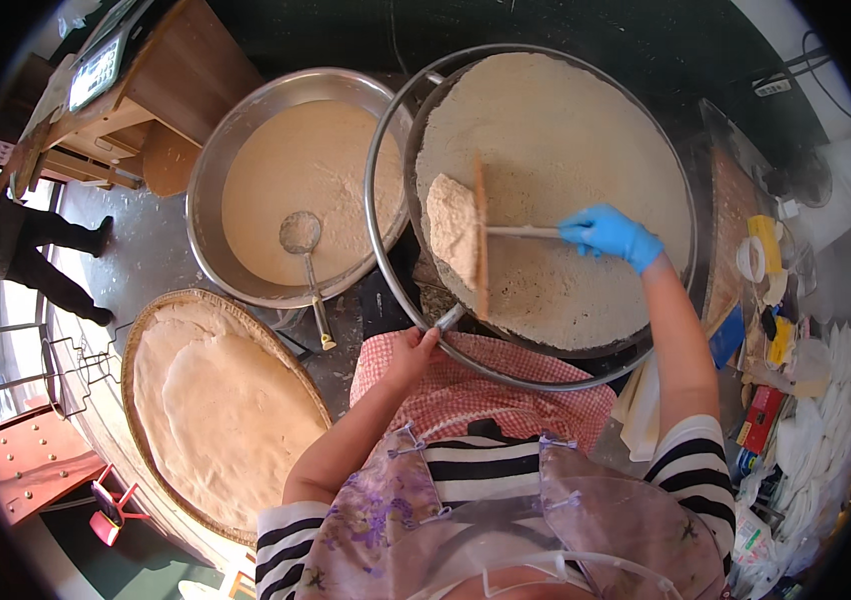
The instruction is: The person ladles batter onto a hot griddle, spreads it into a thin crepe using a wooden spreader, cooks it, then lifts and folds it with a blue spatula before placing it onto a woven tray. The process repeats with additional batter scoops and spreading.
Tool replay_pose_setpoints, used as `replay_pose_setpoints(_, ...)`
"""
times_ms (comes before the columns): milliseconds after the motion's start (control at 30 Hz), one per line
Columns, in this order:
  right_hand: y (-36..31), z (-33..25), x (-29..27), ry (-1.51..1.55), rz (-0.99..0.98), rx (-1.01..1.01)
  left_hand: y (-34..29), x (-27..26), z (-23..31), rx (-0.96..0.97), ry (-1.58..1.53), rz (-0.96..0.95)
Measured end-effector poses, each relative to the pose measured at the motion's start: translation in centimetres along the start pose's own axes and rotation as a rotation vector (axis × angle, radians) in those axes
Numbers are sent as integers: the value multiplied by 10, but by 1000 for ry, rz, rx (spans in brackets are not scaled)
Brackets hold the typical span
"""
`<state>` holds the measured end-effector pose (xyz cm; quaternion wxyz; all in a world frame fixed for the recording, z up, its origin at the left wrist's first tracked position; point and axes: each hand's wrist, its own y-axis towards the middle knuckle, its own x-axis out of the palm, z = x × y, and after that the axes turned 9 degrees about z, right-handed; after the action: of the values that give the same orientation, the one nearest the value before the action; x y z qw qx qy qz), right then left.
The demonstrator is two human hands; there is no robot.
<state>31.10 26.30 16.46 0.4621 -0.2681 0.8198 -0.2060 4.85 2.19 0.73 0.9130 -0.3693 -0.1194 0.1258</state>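
My right hand (614,236), in a blue glove, is closed round the stick of a wooden T-shaped batter spreader (483,265). Its blade stands on a large round griddle (688,255), against a thick mound of beige batter (453,225) on the left side. A thin layer of batter (566,120) coats most of the griddle; darker metal shows through near the blade. Around the griddle runs a metal ring (378,190), its near left side gripped by my bare left hand (414,358). Left of it, a steel basin (208,200) holds beige batter, and a ladle (314,300) leans over its rim.
A round woven tray (136,400) bears large pale flatbreads (231,420) at the lower left. A checked red cloth (506,375) covers my lap. Bags, boxes and a yellow package (766,243) crowd the right. A person in dark trousers (41,245) stands at far left.
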Motion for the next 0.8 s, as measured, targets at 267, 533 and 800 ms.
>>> replay_pose_setpoints(267,30,-111,44,275,226,-244,38,-38,41,24,57,-90)
replay_pose_setpoints(533,-44,23,74,556,554,31,34,-29,51,89,108,-12)
replay_pose_setpoints(800,-138,56,160,615,544,11,-37,14,24,-62,617,-408)
